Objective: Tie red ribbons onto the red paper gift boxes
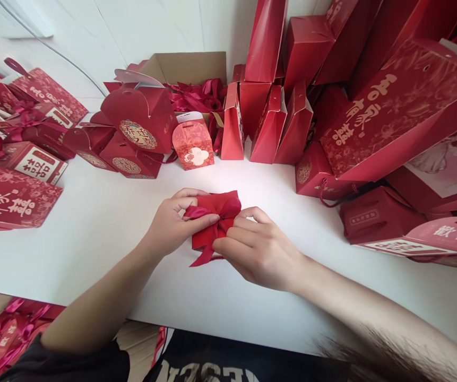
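Observation:
In front of me on the white table sits a small red gift box (212,202), partly covered by my hands. A dark red satin ribbon (228,207) lies over its top in a bow, and one tail hangs past the near edge. My left hand (174,220) grips the bow from the left, thumb pressed on the ribbon near the knot. From the right, my right hand (256,241) pinches the ribbon between bent fingers. The exact hold of the right fingertips is partly hidden.
Red gift boxes (140,116) stand along the back, with a cardboard box (188,66) of ribbons behind them. More boxes (17,196) crowd the left, and taller stacks (387,111) fill the right. Ribboned boxes (9,334) lie below the table's front edge at lower left.

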`<state>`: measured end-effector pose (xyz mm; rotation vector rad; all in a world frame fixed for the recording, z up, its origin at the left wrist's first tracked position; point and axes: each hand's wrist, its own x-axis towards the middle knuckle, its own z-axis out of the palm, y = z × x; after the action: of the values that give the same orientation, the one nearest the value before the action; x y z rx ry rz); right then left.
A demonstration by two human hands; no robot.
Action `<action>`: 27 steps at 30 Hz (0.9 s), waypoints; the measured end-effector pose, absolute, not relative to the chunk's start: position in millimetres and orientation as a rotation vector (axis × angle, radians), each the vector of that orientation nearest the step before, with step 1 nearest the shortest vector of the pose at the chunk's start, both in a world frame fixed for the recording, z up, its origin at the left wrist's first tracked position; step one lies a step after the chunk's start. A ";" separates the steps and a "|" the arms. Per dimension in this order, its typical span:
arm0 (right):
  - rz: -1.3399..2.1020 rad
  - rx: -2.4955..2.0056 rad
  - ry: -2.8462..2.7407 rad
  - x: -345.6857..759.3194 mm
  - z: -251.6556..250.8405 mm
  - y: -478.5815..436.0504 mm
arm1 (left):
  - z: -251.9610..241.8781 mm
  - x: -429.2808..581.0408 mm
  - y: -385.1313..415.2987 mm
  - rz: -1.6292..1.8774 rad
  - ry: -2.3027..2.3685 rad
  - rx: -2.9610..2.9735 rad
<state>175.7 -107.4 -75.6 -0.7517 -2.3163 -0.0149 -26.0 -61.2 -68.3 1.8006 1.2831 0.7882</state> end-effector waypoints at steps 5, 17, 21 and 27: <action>0.195 -0.627 -2.429 190.2 -67.4 -95.9 | -68.3 -26.0 -59.6 0.794 1.277 1.800; 0.873 -0.786 -1.980 217.3 -44.4 -84.7 | -69.2 -25.2 -59.7 0.793 1.107 1.584; 1.020 -1.084 -1.727 212.4 -58.3 -76.1 | -67.5 -26.1 -61.2 0.795 1.058 1.545; 1.429 -0.962 -1.652 204.8 -76.0 -72.3 | -67.9 -24.8 -62.2 0.817 1.105 1.603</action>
<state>204.8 -72.3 -76.0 -0.9619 -1.6521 1.4289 -24.8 -62.2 -67.9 1.6025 1.1050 0.8165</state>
